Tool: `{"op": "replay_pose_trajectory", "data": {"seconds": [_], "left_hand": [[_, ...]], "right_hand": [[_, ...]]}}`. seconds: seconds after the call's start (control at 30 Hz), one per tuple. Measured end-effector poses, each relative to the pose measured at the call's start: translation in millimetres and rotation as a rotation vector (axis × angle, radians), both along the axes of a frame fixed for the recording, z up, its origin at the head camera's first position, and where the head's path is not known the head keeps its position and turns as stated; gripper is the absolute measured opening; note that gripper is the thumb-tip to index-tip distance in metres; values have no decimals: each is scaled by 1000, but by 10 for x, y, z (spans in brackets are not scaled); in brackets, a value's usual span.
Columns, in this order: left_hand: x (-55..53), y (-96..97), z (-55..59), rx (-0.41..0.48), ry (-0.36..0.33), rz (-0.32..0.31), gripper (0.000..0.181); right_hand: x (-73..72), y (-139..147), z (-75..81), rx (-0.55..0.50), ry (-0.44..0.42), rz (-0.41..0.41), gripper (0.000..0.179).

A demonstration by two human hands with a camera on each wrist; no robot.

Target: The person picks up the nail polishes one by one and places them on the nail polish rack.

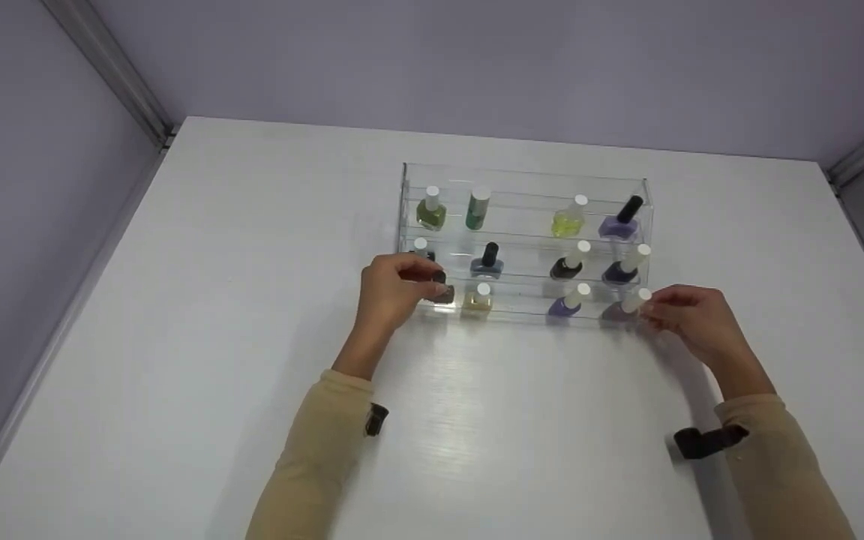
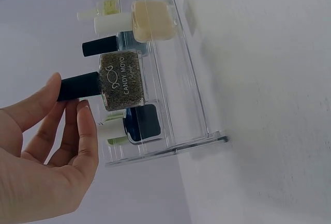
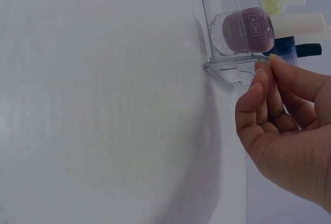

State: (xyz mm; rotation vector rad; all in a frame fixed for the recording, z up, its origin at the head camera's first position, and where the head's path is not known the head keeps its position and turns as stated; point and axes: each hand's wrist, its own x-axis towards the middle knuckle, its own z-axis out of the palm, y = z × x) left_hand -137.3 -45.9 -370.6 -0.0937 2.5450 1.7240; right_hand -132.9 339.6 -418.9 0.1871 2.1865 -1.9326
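A clear acrylic nail polish rack (image 1: 522,281) stands on the table, with bottles on its three tiers. My left hand (image 1: 398,292) is at the front tier's left end. Its thumb and fingers pinch the black cap of a glittery nail polish bottle (image 2: 122,80), labelled Candy Moyo. Beside that bottle are a dark blue one (image 2: 145,123) and a cream-coloured one (image 2: 153,20) with white caps. At the rack's right end, my right hand (image 1: 691,319) pinches the edge of the side panel with curled fingers. Just inside that panel sits a mauve bottle (image 3: 248,31) with a white cap.
Green (image 1: 431,215), teal (image 1: 476,211), yellow (image 1: 568,223) and lilac (image 1: 618,227) bottles stand on the rear tier. A gap separates the left and right bottle groups. The white table (image 1: 177,300) meets pale wall panels behind and at both sides.
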Motion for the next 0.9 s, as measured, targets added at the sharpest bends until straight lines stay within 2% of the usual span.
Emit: {"op": "replay_pose_trajectory", "data": {"seconds": [0.27, 0.67, 0.9], "left_hand": [[-18, -45, -36, 7, 21, 25, 20], [-34, -81, -81, 4, 11, 59, 18], [-43, -105, -109, -2, 2, 74, 18]], "right_hand": [[-9, 9, -12, 28, -24, -1, 5], [2, 2, -1, -9, -14, -2, 4], [-4, 8, -3, 52, -19, 3, 3]]}}
